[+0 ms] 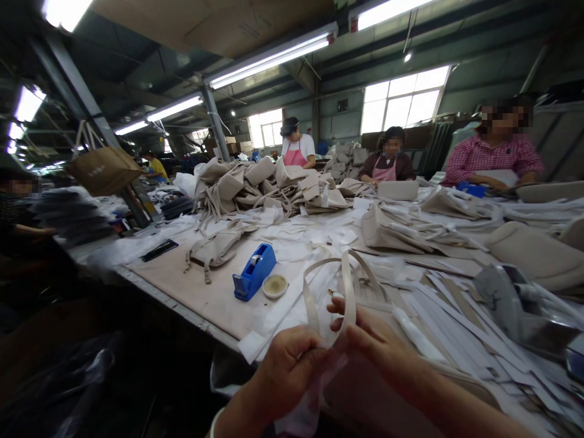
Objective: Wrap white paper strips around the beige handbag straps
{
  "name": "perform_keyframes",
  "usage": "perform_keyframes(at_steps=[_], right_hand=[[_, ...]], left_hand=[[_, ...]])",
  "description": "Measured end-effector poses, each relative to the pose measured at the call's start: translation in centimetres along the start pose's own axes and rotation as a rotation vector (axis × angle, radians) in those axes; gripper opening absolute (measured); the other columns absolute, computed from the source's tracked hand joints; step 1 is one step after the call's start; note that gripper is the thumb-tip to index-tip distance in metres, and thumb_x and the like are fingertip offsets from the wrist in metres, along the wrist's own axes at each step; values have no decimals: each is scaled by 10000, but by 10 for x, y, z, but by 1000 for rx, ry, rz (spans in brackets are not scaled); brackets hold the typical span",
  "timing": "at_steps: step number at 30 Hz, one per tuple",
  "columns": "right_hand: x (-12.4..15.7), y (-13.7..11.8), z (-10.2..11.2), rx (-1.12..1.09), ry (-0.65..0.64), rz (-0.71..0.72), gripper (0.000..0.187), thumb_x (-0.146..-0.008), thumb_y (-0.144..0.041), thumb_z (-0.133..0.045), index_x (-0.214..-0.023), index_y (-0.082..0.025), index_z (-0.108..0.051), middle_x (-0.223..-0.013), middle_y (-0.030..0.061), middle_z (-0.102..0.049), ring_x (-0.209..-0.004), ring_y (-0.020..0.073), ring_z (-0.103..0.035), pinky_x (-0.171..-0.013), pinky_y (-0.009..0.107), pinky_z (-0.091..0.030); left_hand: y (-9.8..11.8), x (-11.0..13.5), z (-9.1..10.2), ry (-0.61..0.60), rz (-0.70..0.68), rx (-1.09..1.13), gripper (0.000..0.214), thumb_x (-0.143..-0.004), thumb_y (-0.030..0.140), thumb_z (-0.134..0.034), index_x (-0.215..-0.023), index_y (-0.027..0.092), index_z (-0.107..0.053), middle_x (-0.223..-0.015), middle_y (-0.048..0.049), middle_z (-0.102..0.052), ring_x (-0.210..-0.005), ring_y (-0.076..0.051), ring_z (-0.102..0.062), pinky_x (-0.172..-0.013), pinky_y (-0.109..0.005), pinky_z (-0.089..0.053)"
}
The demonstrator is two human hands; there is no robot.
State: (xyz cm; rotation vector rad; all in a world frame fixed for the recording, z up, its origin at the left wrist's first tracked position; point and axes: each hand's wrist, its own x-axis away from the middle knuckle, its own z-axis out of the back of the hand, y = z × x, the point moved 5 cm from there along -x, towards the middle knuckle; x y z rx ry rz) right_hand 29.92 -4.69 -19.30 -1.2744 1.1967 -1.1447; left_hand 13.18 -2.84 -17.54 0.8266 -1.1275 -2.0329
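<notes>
In the lower middle of the head view, a beige strap (349, 289) rises in a loop above my hands. My left hand (289, 359) is closed, thumb pressed down, where one end of the strap runs into it. A thin whitish sheet (303, 413) hangs below that hand. My right hand (376, 344) has its thumb and fingers around the strap's other side, with some fingertips a little apart. Beneath my right forearm lies a beige bag piece, largely hidden. A blue tape dispenser (255, 274) and a small round white dish (275, 286) sit just beyond my left hand.
A heap of beige bags (255, 182) covers the table's far side. White and beige strips (460, 322) and a grey dispenser (515, 304) are at right. A beige bag (219, 246) and a phone (159, 250) lie left. Several people work around the table.
</notes>
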Motion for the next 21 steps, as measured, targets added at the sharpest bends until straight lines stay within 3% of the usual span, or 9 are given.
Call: perform_keyframes(at_steps=[3,5,6,8,10,13,15,17,21], right_hand=[[-10,0,-5,-470,-131,-308,482,-864,-563,-609,-1195,-220,-676,-1177,136,-715,-1003,294,-693,-852,450,-562],[-20,-8,-11,-641,-182,-386,411,-879,-501,-605,-1053,-147,-717,-1017,147,-753,-895,251,-719,-824,377,-566],[-26,-12,-10,-692,-142,-393,356,-884,-450,-612,-980,-126,-725,-934,135,-760,-825,221,-722,-793,337,-570],[-38,-18,-3,-778,20,-337,213,-875,-321,-631,-885,-128,-721,-750,65,-735,-653,152,-685,-693,269,-569],[-48,-25,7,-830,145,-219,84,-839,-212,-664,-874,-153,-712,-640,-3,-680,-555,116,-630,-627,239,-565],[-55,-36,19,-781,182,-53,140,-784,-191,-746,-917,-175,-704,-706,-6,-712,-642,137,-683,-664,250,-583],[-54,-40,23,-691,196,14,203,-768,-247,-792,-937,-179,-702,-805,25,-760,-747,171,-726,-730,272,-585],[-51,-43,23,-598,185,66,251,-776,-311,-802,-966,-179,-705,-873,53,-781,-815,193,-738,-791,299,-576],[-42,-36,9,-434,136,124,272,-810,-355,-780,-988,-159,-718,-918,84,-788,-895,194,-728,-842,304,-554]], left_hand=[[14,4,-8,-142,-93,-60,259,-947,335,-549,-823,160,-695,-789,-46,-673,-731,-146,-569,-692,-246,-434],[21,5,-16,-209,-129,-71,257,-941,356,-561,-826,160,-681,-820,-56,-686,-736,-149,-570,-692,-252,-437],[22,5,-19,-213,-128,-66,260,-944,368,-557,-838,163,-675,-828,-58,-689,-732,-149,-572,-691,-254,-441],[17,5,-21,-152,-93,-12,248,-968,373,-509,-961,177,-660,-835,-53,-699,-719,-149,-591,-688,-256,-461],[4,6,-18,-12,-45,80,290,-986,358,-462,-1201,190,-561,-827,-44,-718,-708,-155,-629,-693,-264,-493],[-16,5,-8,207,36,124,426,-984,361,-465,-1361,172,-403,-769,-32,-731,-691,-173,-667,-695,-282,-521],[-22,2,-3,277,99,92,343,-969,402,-497,-1218,169,-531,-745,-38,-721,-682,-179,-662,-653,-269,-510],[-21,-4,-1,277,143,64,294,-951,445,-521,-950,171,-625,-719,-43,-702,-654,-171,-636,-598,-249,-481],[-7,-20,-3,215,173,72,375,-961,468,-492,-767,175,-624,-698,-36,-681,-624,-146,-587,-575,-235,-450]])
